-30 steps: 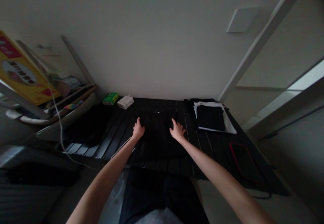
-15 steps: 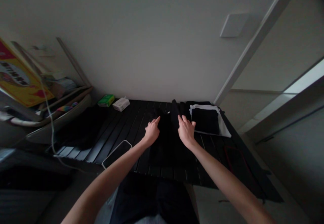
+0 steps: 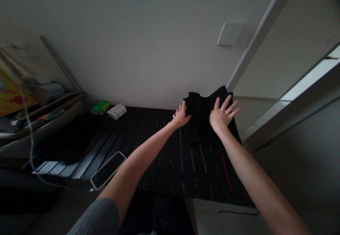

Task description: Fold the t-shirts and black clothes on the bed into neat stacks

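Note:
A folded black cloth, seemingly a garment [image 3: 199, 121], lies at the right end of the black slatted table [image 3: 148, 136]. Its top edge stands up unevenly near the wall. My left hand [image 3: 181, 115] is at the cloth's left edge, index finger stretched out and thumb apart over the fabric. Over its right side is my right hand [image 3: 222, 115], fingers spread wide; whether the palm presses on it I cannot tell. The white-edged folded pile at that end is hidden beneath or behind the cloth.
A white-edged phone [image 3: 108, 170] rests near the table's front left. Along the wall sit a green pack [image 3: 100, 107] and a small white box [image 3: 117, 111]. A filled basket [image 3: 66, 109] and a pale cable [image 3: 32, 139] are at far left. A red-edged item [image 3: 227, 176] lies front right.
The black cloth has shifted from the table's middle to its right end, over the white-edged pile. Both hands moved right with it, and my right fingers have spread. The view has turned slightly.

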Motion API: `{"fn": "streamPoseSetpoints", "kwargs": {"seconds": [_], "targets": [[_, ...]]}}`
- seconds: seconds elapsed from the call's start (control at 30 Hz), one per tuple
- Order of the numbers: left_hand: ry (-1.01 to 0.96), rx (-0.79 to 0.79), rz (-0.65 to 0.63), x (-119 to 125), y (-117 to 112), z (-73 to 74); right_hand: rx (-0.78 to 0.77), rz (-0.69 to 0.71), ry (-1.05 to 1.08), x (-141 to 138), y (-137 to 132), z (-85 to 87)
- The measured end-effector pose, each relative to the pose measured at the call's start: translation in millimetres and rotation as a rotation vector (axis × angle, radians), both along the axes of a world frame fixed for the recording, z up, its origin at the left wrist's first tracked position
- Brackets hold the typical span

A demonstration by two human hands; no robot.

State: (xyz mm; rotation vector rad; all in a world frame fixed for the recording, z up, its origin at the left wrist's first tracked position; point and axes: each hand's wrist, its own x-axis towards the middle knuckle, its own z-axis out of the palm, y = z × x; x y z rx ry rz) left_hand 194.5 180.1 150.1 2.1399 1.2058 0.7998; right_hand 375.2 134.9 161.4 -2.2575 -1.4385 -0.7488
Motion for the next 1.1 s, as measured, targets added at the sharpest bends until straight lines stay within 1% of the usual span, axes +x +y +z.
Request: {"fn": "streamPoseSetpoints", "kwargs": {"seconds": [0.07, 0.13, 0.17, 0.23, 0.27, 0.33, 0.37, 0.43, 0.53, 0.63, 0.7, 0.73, 0.77, 0.83, 0.9, 1.0, 1.1], "targets": [[0.138, -0.006, 0.092, -10.3, -3.6, -14.9, -0.12, 0.096, -0.04, -8.2, 1.3, -32.8], [0.273, 0.002, 0.124, -31.2, -9.1, -33.1, -0.262, 0.183, -0.041, -21.1, -1.3, -70.8], [0.346, -0.007, 0.13, -45.2, -11.8, -42.3, -0.342, 0.204, -0.009, -27.7, -3.2, -89.7], [0.479, -0.047, 0.154, -79.6, -16.4, -59.4, -0.497, 0.197, 0.086, -38.4, -7.0, -123.5], [0.525, -0.066, 0.169, -99.6, -18.4, -66.8, -0.551, 0.183, 0.122, -42.0, -8.7, -137.3], [0.587, -0.086, 0.223, -144.4, -22.5, -79.5, -0.582, 0.157, 0.132, -45.7, -11.2, -157.6], [0.614, -0.089, 0.267, -168.8, -24.8, -85.0, -0.571, 0.15, 0.112, -46.3, -11.9, -164.1], [0.747, -0.077, 0.405, -220.8, -30.4, -94.5, -0.543, 0.139, 0.07, -46.3, -12.8, -171.3], [0.879, -0.088, 0.712, -303.4, -42.3, -105.0, -0.529, 0.132, 0.037, -47.7, -13.8, -174.0], [0.946, -0.1, 1.016, -383.8, -59.6, -110.0, -0.484, 0.135, -0.002, -52.4, -16.0, -174.8], [0.957, -0.154, 1.141, -429.4, -74.3, -110.3, -0.455, 0.132, -0.024, -56.6, -17.6, -175.5], [0.95, -0.217, 1.174, -448.0, -82.2, -109.7, -0.448, 0.128, -0.032, -58.6, -18.3, -175.9], [0.941, -0.265, 1.179, -463.1, -90.1, -108.6, -0.446, 0.12, -0.036, -60.6, -18.9, -176.1], [0.926, -0.305, 1.153, -481.8, -104.6, -104.9, -0.451, 0.097, -0.039, -64.6, -19.7, -176.4], [0.914, -0.277, 1.121, -485.7, -114.3, -99.2, -0.458, 0.079, -0.042, -69.3, -20.9, -176.6], [0.829, -0.218, 1.055, -470.8, -115.6, -89.1, -0.491, 0.095, -0.025, -81.1, -24.9, -178.1], [0.712, -0.163, 0.942, -440.5, -100.3, -81.1, -0.549, 0.184, 0.03, -101.5, -32.4, -179.3]]}}
